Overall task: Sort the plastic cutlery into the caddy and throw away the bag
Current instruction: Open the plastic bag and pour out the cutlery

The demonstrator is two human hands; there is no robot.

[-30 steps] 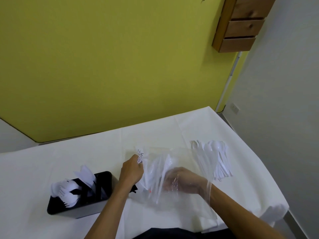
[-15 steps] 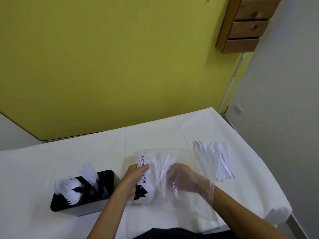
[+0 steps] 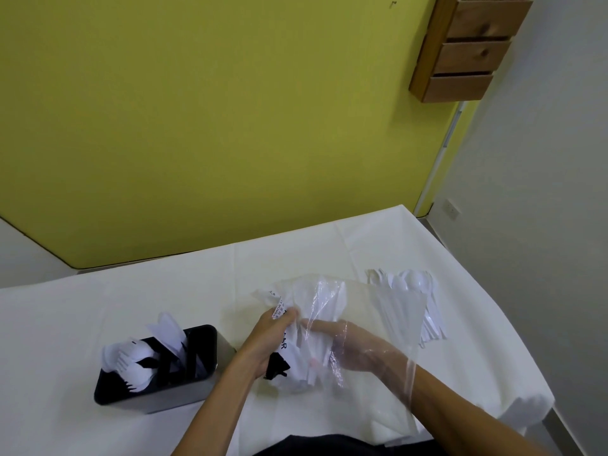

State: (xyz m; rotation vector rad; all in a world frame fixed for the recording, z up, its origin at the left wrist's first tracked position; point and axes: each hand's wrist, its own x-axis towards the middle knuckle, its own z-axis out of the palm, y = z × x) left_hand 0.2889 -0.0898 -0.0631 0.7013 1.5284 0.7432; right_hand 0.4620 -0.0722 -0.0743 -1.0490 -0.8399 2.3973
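White table point(image 3: 164, 291): one caddy point(image 3: 171, 398), one bag point(image 3: 362, 307).

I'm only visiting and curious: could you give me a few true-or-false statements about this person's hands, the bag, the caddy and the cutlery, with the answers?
1. The right hand is inside the clear bag. True.
2. The caddy is empty. False: white cutlery already stands in it.
3. The left hand holds the bag at its printed end. True.
4. The loose pile of cutlery lies left of the caddy. False: it lies on the table at the far right, beyond the bag.
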